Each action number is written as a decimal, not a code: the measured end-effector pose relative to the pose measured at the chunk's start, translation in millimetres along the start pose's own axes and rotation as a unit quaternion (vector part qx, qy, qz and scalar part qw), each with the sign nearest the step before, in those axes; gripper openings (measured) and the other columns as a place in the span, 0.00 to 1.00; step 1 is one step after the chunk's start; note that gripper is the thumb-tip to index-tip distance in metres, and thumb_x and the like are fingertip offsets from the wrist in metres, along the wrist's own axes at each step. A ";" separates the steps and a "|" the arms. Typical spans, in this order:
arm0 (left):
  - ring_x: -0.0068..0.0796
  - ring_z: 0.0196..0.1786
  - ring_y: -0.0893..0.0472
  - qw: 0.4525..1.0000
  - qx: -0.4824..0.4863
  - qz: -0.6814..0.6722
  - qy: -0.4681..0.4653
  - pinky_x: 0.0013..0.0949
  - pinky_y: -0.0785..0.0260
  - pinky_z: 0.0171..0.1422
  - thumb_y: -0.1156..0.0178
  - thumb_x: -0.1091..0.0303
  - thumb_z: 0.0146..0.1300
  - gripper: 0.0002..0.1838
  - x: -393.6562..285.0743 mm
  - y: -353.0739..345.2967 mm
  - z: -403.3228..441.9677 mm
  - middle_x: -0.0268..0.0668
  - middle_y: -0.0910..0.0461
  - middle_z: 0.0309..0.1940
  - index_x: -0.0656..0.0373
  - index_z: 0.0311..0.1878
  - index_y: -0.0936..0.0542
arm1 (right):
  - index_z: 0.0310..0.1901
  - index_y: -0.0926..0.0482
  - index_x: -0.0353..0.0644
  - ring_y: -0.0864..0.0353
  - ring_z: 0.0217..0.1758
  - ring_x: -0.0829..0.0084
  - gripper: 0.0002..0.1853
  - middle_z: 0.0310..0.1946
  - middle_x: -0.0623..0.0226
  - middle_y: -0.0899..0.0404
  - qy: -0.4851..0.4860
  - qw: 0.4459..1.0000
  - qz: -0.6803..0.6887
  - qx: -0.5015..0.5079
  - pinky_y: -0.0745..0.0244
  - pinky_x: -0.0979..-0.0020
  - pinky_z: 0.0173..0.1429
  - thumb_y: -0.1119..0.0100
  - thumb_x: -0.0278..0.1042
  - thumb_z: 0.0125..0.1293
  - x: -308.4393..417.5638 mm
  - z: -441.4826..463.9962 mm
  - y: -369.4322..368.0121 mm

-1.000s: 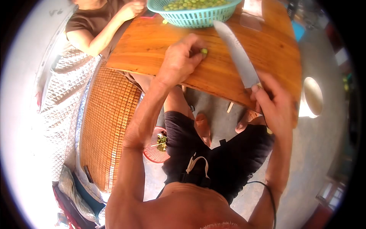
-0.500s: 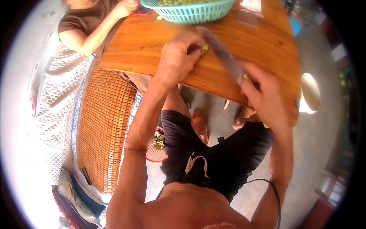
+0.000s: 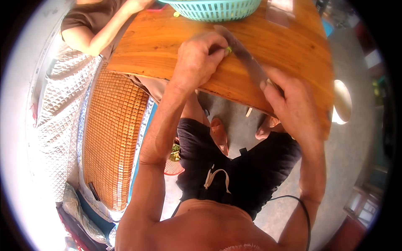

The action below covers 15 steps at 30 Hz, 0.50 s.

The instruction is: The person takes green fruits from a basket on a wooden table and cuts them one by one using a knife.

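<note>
My left hand (image 3: 199, 58) is above the front part of the wooden table, thumb and fingers pinched on a small green fruit (image 3: 228, 50). Only a bit of the fruit shows past the fingertips; its kind is not clear. A knife (image 3: 247, 60) with a long, wide metal blade is in my right hand (image 3: 295, 98), its handle mostly covered by the fingers. The blade points away and to the left, its edge close beside the fruit. Whether it touches the fruit I cannot tell.
A turquoise plastic basket (image 3: 217, 10) holding green fruits stands at the far side of the wooden table (image 3: 146, 50). One loose fruit (image 3: 176, 14) lies beside it. Another person's arm (image 3: 113, 31) rests at the table's left. A red basket (image 3: 172, 167) is on the floor.
The knife blade has come slightly nearer the fruit in my left hand. The view has shifted a little, so the turquoise basket sits higher in it. Both grips stay the same.
</note>
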<state>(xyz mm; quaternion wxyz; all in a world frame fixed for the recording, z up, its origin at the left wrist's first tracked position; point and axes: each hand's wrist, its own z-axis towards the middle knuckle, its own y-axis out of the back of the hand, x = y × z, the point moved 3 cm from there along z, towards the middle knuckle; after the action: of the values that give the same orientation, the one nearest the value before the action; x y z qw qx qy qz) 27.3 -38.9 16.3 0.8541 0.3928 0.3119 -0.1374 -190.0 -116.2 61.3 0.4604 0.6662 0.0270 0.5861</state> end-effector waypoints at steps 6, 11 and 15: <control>0.30 0.41 0.14 0.999 0.023 0.031 -0.008 0.32 0.21 0.50 0.28 0.72 0.61 0.08 -1.1 1.6 1.9 0.36 0.14 0.40 0.58 0.43 0.14 | 0.54 0.18 0.39 0.21 0.14 0.57 0.13 0.16 0.55 0.24 0.021 0.999 -0.019 -0.017 0.24 0.60 0.19 0.48 0.33 0.75 -1.0 4.5 -7.0; 0.32 0.40 0.14 0.999 0.016 0.040 -0.022 0.32 0.21 0.50 0.27 0.71 0.61 0.08 -4.2 4.4 2.3 0.36 0.13 0.39 0.57 0.42 0.13 | 0.60 0.19 0.43 0.24 0.30 0.48 0.17 0.30 0.44 0.23 -0.035 0.998 -0.040 0.021 0.26 0.60 0.41 0.42 0.33 0.73 3.4 12.4 -8.2; 0.32 0.40 0.14 0.998 0.017 0.045 -0.028 0.32 0.21 0.50 0.27 0.70 0.61 0.08 -1.9 3.7 2.5 0.36 0.13 0.39 0.57 0.42 0.13 | 0.60 0.19 0.44 0.25 0.30 0.47 0.17 0.29 0.43 0.24 0.010 0.998 -0.059 -0.003 0.27 0.58 0.40 0.43 0.35 0.73 2.7 17.1 -9.8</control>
<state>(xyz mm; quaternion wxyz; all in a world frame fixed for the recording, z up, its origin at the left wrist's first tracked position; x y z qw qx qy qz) 28.7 -38.4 20.9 0.8610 0.4171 0.2672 -0.1157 -170.4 -119.0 58.9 0.4958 0.6564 0.0693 0.5643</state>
